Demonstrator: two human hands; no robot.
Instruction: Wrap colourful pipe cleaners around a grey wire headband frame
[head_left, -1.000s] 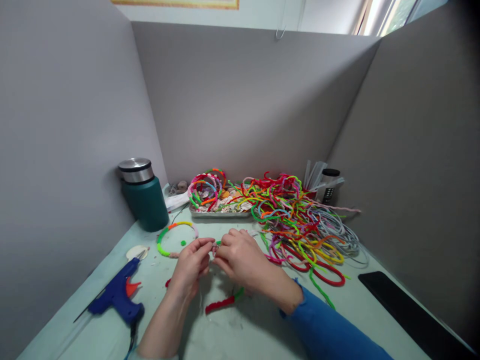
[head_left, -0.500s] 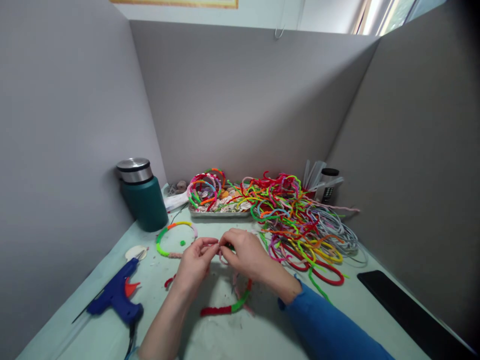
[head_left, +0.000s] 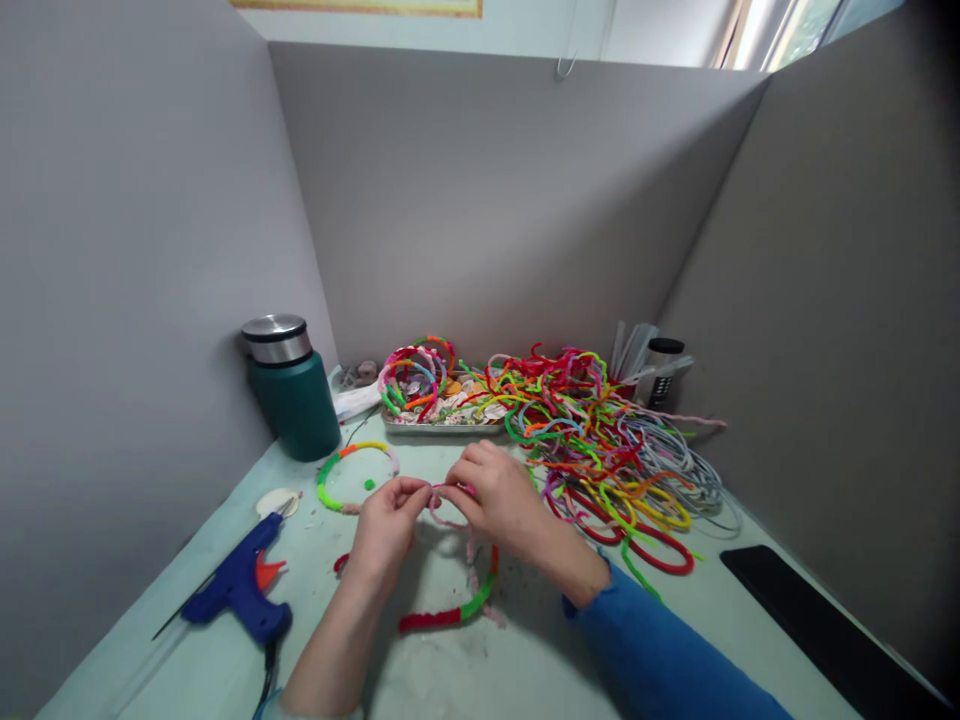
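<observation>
My left hand [head_left: 386, 522] and my right hand [head_left: 495, 497] meet above the middle of the table. Both are pinched on a pink pipe cleaner [head_left: 448, 524], whose light pink length loops down below the fingertips. Under them lies a curved hoop section [head_left: 476, 605] wrapped in red, green and orange, partly covered by my right hand. A pale pink fuzzy strand [head_left: 472, 568] trails beside it. A finished-looking wrapped ring [head_left: 328, 494] in green, orange, yellow and pink rests left of my hands, with a small green bit [head_left: 369, 484] inside it.
A blue glue gun [head_left: 240, 590] lies at front left, its nozzle by a white disc [head_left: 276, 502]. Behind stand a teal bottle [head_left: 301, 405] and a metal tray [head_left: 442, 429]. Tangled pipe cleaners [head_left: 570, 400] fill the back right; a black slab [head_left: 810, 625] lies right. Grey panels [head_left: 480, 200] surround the table.
My right hand has shifted up slightly and its fingers have opened out from the left fingertips a little. More pink pipe cleaner shows between the two hands. The view has moved slightly.
</observation>
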